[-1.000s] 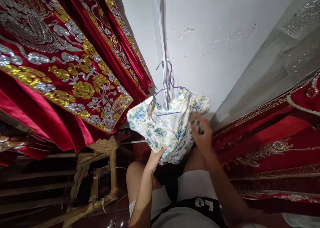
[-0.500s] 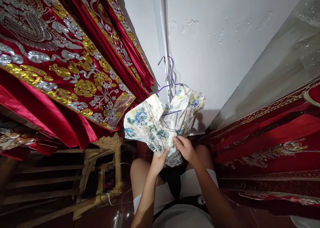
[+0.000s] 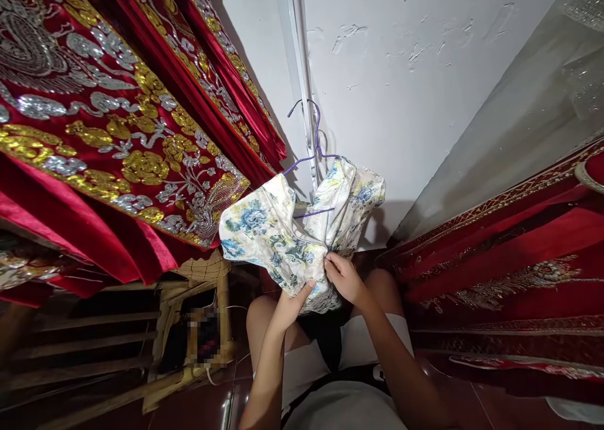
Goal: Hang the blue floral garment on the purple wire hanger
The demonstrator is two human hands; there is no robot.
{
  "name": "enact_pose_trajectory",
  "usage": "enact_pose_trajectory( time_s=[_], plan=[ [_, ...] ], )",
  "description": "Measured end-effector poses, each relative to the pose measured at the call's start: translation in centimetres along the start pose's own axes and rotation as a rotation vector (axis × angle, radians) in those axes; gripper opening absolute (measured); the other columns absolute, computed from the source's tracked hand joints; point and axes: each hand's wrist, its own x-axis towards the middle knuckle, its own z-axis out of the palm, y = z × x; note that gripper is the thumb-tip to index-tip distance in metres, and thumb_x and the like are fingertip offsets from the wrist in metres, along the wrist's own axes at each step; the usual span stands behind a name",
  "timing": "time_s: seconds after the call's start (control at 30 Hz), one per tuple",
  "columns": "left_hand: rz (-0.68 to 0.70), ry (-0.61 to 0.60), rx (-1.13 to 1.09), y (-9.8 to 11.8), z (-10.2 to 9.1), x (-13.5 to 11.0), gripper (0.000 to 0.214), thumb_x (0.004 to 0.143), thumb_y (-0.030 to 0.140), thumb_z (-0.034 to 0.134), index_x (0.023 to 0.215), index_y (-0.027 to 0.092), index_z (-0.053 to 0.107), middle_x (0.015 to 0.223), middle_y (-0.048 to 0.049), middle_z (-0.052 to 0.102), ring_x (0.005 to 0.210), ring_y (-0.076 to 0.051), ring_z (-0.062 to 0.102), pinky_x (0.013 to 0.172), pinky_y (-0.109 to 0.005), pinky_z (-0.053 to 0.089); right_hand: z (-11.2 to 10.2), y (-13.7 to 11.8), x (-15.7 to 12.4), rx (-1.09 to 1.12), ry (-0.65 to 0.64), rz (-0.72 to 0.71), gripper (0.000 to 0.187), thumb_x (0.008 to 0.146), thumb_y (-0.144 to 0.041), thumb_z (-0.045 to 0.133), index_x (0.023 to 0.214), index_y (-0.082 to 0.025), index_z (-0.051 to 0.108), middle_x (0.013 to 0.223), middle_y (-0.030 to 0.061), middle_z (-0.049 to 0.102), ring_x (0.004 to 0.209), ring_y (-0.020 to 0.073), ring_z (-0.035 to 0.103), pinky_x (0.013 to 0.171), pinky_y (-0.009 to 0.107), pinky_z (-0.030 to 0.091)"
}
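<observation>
A purple wire hanger [image 3: 313, 214] hooks onto a white pipe [image 3: 301, 71] running up the wall; a floral garment [image 3: 262, 228] hangs from it, bunched toward its lower edge, its neck open around the hanger's bar; below, the floor [image 3: 189, 408] is dark red, glossy tile; a cane chair [image 3: 201, 271] stands on it at the left, with a thin white cable [image 3: 211, 379] trailing by its leg; wooden slats [image 3: 70, 339] lie beside the chair, further left.
</observation>
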Motion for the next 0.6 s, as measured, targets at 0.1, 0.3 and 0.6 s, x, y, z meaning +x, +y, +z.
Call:
enact_pose_trajectory(
  time_s=[0.1, 0.3, 0.6],
  plan=[
    [0.026, 0.105, -0.011, -1.0, 0.0, 0.6, 0.072, 0.071, 0.056, 0.08, 0.13, 0.017, 0.064, 0.129, -0.0152, 0.07, 0.139, -0.036, 0.054, 0.123, -0.048, 0.033, 0.0, -0.7, 0.0, 0.194, 0.043, 0.071, 0.038, 0.091, -0.048, 0.056, 0.064, -0.023, 0.045, 0.055, -0.0049, 0.041, 0.051, 0.0112, 0.037, 0.051, 0.027, 0.029],
    [0.392, 0.755, 0.175, -3.2, 2.6, 1.2, 0.07, 0.082, 0.05, 0.075, 0.141, 0.022, 0.047, 0.15, -0.0183, 0.046, 0.144, -0.033, 0.041, 0.121, -0.046, 0.032, -0.3, -1.5, -0.4, 0.342, 0.011, 0.232, 0.037, 0.083, -0.054, 0.061, 0.066, -0.021, 0.057, 0.049, -0.0043, 0.044, 0.045, 0.0106, 0.034, 0.045, 0.027, 0.026],
    [0.552, 0.301, 0.226, -2.3, 6.8, 3.6, 0.019, 0.096, 0.035, 0.055, 0.083, 0.022, 0.061, 0.083, -0.0042, 0.06, 0.081, -0.021, 0.059, 0.079, -0.033, 0.047, -1.1, -4.8, 1.6, 0.244, -0.069, 0.176, 0.034, 0.083, -0.05, 0.063, 0.071, -0.019, 0.065, 0.047, -0.0039, 0.053, 0.039, 0.0087, 0.036, 0.041, 0.024, 0.027]
  ],
)
